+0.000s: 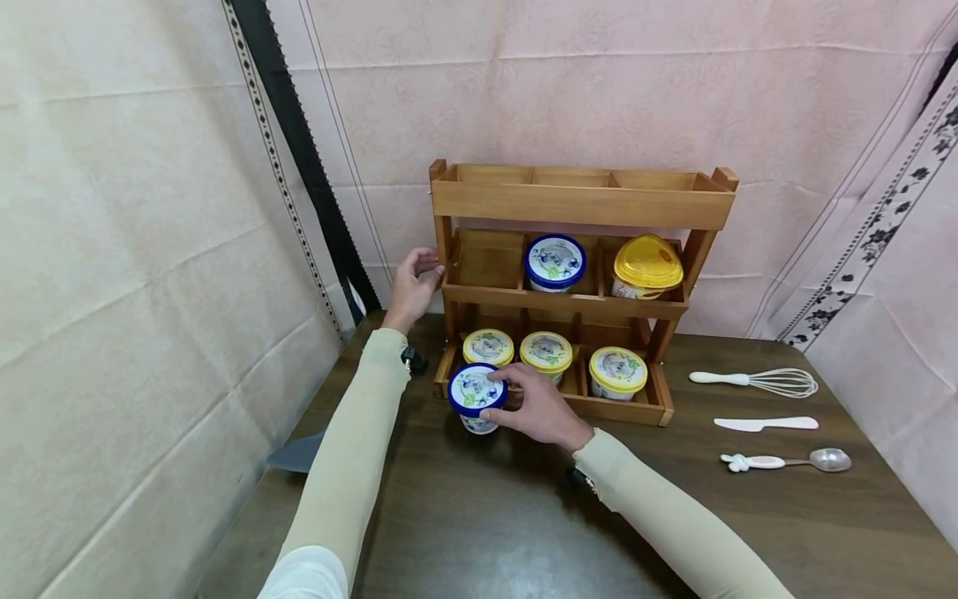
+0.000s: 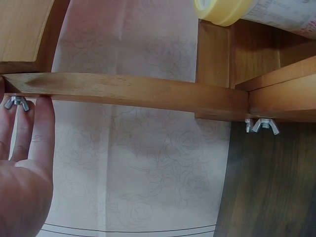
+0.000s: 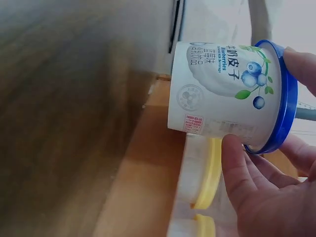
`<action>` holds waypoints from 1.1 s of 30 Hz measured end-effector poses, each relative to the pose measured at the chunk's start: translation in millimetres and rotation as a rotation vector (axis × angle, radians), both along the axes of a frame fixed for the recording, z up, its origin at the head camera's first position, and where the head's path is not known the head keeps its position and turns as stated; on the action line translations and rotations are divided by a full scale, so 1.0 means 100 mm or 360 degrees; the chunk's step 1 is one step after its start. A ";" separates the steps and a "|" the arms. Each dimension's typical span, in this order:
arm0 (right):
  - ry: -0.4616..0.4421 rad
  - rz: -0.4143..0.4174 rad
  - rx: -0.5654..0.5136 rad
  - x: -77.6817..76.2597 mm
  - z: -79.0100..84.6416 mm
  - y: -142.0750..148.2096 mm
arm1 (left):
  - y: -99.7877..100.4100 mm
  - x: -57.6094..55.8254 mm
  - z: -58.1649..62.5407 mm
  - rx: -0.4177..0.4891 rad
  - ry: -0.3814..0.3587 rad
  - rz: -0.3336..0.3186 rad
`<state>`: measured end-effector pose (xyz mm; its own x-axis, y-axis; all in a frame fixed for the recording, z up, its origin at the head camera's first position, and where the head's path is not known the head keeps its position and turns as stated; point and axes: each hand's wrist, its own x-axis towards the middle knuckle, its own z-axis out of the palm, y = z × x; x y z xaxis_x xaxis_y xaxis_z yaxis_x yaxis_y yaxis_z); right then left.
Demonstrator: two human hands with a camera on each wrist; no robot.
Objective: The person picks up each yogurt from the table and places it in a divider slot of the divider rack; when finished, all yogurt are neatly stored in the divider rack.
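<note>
My right hand (image 1: 540,403) grips a blueberry milk cup (image 1: 477,399) with a blue lid, its fingers and thumb at the lid and upper side. In the right wrist view, blueberries are printed on the white side of the cup (image 3: 222,89). The cup is in front of the bottom tier of a wooden rack (image 1: 584,204), at its left end. My left hand (image 1: 414,287) is at the rack's left side; in the left wrist view its fingers (image 2: 43,123) extend to the side post (image 2: 133,91), fingertips at its edge beside a wing nut.
Three yellow-lidded cups (image 1: 546,353) stand on the bottom tier. The middle tier bears a blue-lidded cup (image 1: 555,261) and a larger yellow-lidded tub (image 1: 648,264). A whisk (image 1: 763,380), a white knife (image 1: 767,423) and a spoon (image 1: 786,461) lie at the right. Cloth walls surround the table.
</note>
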<state>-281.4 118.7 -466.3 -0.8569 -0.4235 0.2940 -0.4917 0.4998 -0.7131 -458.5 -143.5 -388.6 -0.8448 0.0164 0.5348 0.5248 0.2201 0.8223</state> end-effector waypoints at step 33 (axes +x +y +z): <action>0.0270 0.0009 -0.0079 -0.02 0.83 0.13 | 0.00 -0.01 0.01 0.0002 0.0001 0.0001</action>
